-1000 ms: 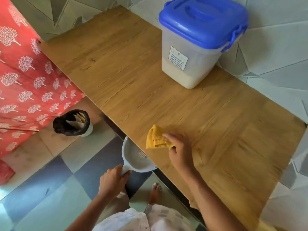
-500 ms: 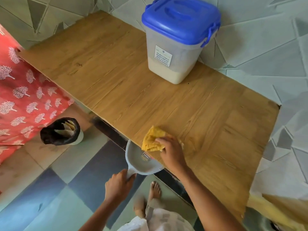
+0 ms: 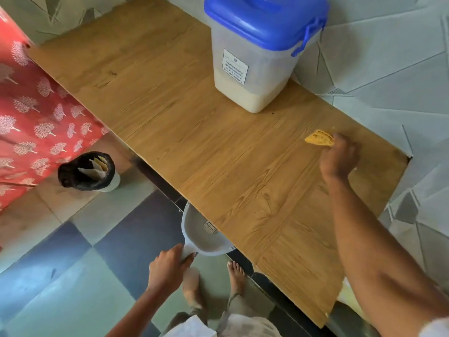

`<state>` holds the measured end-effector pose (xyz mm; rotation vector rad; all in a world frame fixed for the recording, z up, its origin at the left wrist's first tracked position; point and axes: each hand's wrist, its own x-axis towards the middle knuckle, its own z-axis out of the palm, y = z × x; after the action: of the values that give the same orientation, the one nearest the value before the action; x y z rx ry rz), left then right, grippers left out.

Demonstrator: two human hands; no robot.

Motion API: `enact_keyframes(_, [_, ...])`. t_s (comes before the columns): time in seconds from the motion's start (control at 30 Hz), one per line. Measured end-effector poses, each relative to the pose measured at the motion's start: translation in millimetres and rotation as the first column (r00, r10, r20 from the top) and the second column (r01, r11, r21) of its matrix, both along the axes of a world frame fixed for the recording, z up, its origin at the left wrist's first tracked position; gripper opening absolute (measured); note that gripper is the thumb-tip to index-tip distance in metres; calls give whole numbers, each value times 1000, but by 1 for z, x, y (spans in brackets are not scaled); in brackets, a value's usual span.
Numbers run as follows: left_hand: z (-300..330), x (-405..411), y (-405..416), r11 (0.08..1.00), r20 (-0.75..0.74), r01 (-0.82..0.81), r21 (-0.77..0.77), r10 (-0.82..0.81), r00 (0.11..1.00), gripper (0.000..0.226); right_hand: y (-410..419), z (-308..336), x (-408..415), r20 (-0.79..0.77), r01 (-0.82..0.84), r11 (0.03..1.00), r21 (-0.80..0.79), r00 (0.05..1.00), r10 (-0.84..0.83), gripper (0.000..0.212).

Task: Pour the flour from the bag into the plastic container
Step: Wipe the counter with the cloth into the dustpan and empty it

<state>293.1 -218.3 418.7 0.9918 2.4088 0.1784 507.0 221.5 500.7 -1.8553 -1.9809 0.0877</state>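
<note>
Right hand (image 3: 339, 158) pinches a yellow cloth (image 3: 319, 138) on the wooden table (image 3: 194, 132), right of frame. Left hand (image 3: 167, 269) grips a grey dustpan (image 3: 204, 235) at the table's near edge; blue-lidded plastic container (image 3: 257, 52), flour in its base, stands top centre

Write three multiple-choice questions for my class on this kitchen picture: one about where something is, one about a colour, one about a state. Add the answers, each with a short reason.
1. Where is the dustpan?
A. on the container's lid
B. at the table's near edge
C. inside the bin

2. What colour is the lid of the plastic container?
A. blue
B. red
C. green

3. What is the right hand doing?
A. resting flat and empty
B. lifting the lid
C. gripping a yellow cloth

Answers:
1 B: the left hand holds it against the edge of the wooden table.
2 A: the lid is plainly blue.
3 C: its fingers pinch the yellow cloth on the table.
</note>
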Motion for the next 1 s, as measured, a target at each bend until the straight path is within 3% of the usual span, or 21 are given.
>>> enact_keyframes(0.13, [2, 20, 10, 999, 13, -45, 3, 44, 999, 31, 25, -27, 27, 100, 32, 986, -161, 995, -16, 31])
enact_keyframes(0.3, [18, 39, 17, 995, -16, -96, -22, 96, 995, 29, -102, -41, 1, 4, -299, 952, -63, 954, 300, 44])
enact_keyframes(0.4, [23, 42, 17, 994, 6, -108, -34, 108, 994, 33, -205, -39, -13, -106, -569, 812, -129, 823, 559, 48])
enact_keyframes(0.47, [23, 43, 18, 995, 32, -100, -30, 101, 994, 35, -252, -34, -21, -190, -748, 647, -150, 664, 723, 48])
enact_keyframes(0.53, [24, 44, 19, 995, 54, -101, -12, 101, 993, 32, -272, -28, -25, -272, -844, 508, -170, 536, 799, 51])
enact_keyframes(0.57, [23, 45, 19, 995, 65, -95, -3, 95, 993, 31, -272, -25, -25, -330, -855, 488, -176, 518, 789, 52])
enact_keyframes(0.63, [22, 47, 20, 997, 84, -78, 5, 78, 993, 29, -258, -15, -19, -415, -815, 560, -146, 565, 713, 51])
enact_keyframes(0.7, [20, 49, 19, 998, 88, -68, 2, 68, 994, 30, -224, 0, -8, -395, -702, 707, -81, 674, 624, 47])
enact_keyframes(0.8, [18, 51, 16, 998, 93, -67, 1, 67, 993, 30, -138, 10, 17, -169, -462, 887, 13, 873, 458, 38])
enact_keyframes(0.87, [18, 52, 14, 998, 82, -63, 2, 63, 995, 30, -81, 1, 40, -63, -233, 972, 29, 970, 234, 35])
enact_keyframes(0.93, [17, 53, 13, 998, 77, -58, 13, 57, 995, 27, -53, -12, 58, -68, 9, 998, -55, 998, -13, 29])
enact_keyframes(1.0, [17, 53, 10, 999, 74, -54, 8, 53, 996, 27, -58, -26, 59, -33, 140, 978, -156, 989, -146, 24])
